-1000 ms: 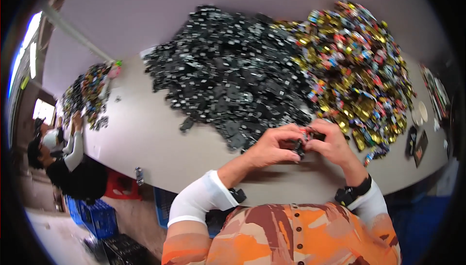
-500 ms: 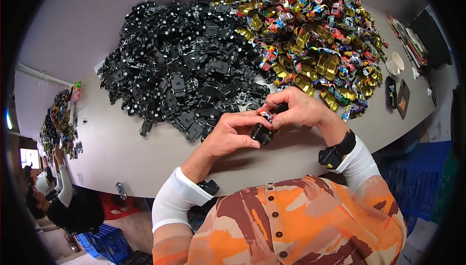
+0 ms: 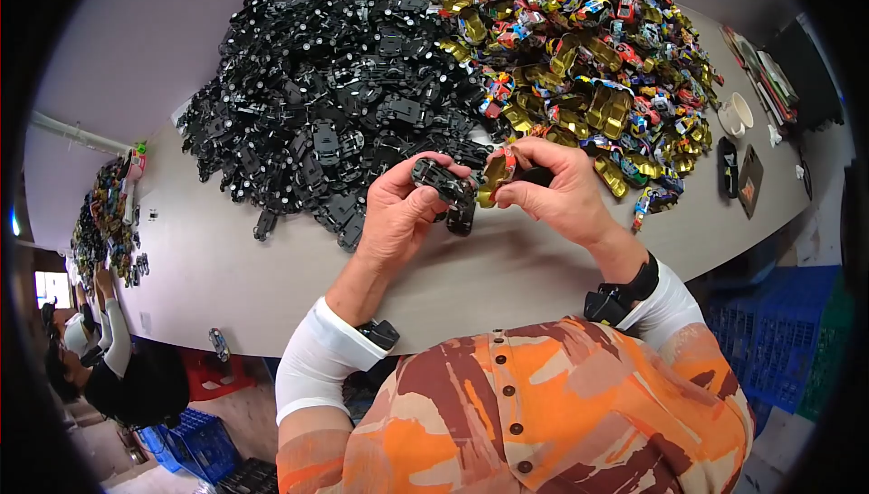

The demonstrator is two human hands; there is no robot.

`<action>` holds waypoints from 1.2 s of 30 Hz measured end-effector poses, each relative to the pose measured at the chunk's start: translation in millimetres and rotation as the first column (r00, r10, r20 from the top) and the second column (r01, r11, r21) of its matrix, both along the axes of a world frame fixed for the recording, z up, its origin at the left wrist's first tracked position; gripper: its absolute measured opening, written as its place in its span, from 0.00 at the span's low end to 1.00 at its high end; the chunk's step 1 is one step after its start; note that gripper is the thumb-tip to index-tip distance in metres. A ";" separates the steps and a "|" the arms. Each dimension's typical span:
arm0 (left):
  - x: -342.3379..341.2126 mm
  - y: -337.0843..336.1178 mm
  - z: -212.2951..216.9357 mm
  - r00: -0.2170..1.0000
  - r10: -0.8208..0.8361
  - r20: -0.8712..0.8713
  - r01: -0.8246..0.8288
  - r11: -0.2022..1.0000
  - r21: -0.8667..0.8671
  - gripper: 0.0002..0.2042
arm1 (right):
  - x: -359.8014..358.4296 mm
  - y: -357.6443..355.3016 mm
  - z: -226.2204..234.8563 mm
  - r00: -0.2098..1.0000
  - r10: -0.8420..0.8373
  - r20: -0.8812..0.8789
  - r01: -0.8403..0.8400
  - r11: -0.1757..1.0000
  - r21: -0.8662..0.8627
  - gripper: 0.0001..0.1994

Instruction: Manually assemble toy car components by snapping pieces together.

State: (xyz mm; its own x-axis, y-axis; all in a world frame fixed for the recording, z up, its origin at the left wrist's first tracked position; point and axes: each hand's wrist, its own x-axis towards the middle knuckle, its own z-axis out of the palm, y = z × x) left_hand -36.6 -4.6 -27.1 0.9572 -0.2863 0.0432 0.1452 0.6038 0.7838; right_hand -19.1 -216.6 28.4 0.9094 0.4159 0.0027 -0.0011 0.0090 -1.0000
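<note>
My left hand (image 3: pixel 391 223) is closed around a black toy car chassis (image 3: pixel 438 177), pinned between thumb and fingers. Just below it another dark chassis (image 3: pixel 461 219) shows by the same fingers; how it is held is partly hidden. My right hand (image 3: pixel 568 194) pinches a toy car body shell (image 3: pixel 494 177), red outside and gold inside, a short way right of the first chassis. Beyond my left hand spreads a big heap of black chassis (image 3: pixel 317 100). Past my right hand lies a heap of colourful car shells (image 3: pixel 606 112), several with gold insides upward.
At the right stand white cups (image 3: pixel 735 116), a black object (image 3: pixel 728 168) and a dark flat phone-like thing (image 3: pixel 750 183). A blue crate (image 3: pixel 769 331) is below the table's right edge. At far left a co-worker (image 3: pixel 127 376) reaches toward another toy heap (image 3: pixel 101 223).
My hands have moved up toward the heaps and a little apart. The chassis in my left hand is turned into view, and the shell in my right hand now shows its gold inside.
</note>
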 end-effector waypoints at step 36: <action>-4.4 -5.4 1.2 1.000 -0.007 0.030 0.004 0.992 0.129 0.21 | -2.6 1.4 -11.4 0.976 0.007 0.217 0.028 0.987 -0.160 0.10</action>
State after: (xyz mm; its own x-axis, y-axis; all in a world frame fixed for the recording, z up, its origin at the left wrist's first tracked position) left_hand -40.9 -10.0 -25.8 0.9544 -0.2966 0.0343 0.1234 0.4963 0.8593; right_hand -21.7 -215.2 17.0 0.8988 0.4176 0.1336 0.2145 -0.1532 -0.9646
